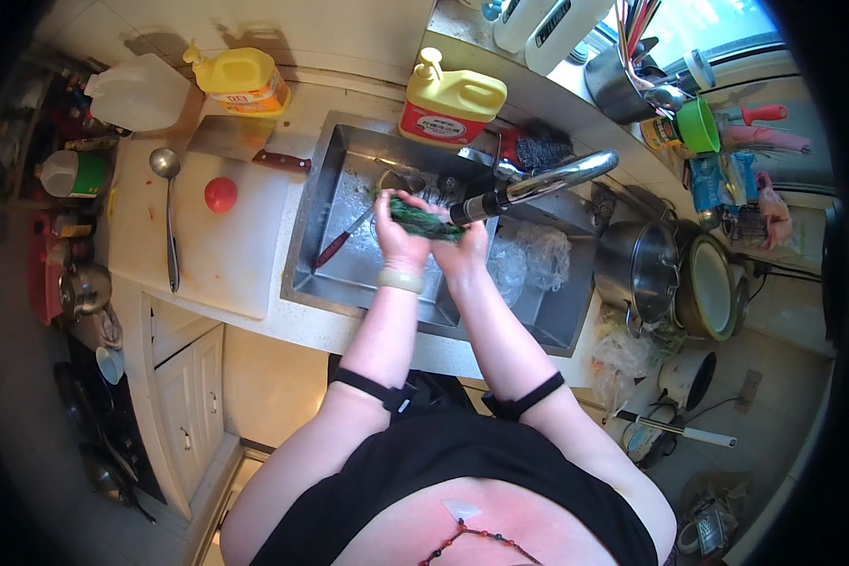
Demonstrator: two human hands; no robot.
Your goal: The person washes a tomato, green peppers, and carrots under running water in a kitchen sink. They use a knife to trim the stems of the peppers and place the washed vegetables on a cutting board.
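Observation:
Over the steel sink [368,283], my left hand [402,237] and my right hand [465,244] hold a bunch of leafy greens [421,221] between them. The black tip of the chrome faucet [562,175] reaches over my right hand. A knife with a dark red handle [334,249] lies in the left basin, left of my left hand. Plastic bags [530,258] lie in the right basin. On the white cutting board [233,262] at the left are a tomato [221,194] and a metal ladle [170,212]; a cleaver [237,141] rests across its back edge.
Yellow pump bottles [244,81] stand behind the board and behind the sink [446,102]. A steel pot [633,265] and a bagged bundle [622,354] are right of the sink. A utensil holder [612,85] stands on the window ledge. Pans [106,474] sit at the lower left.

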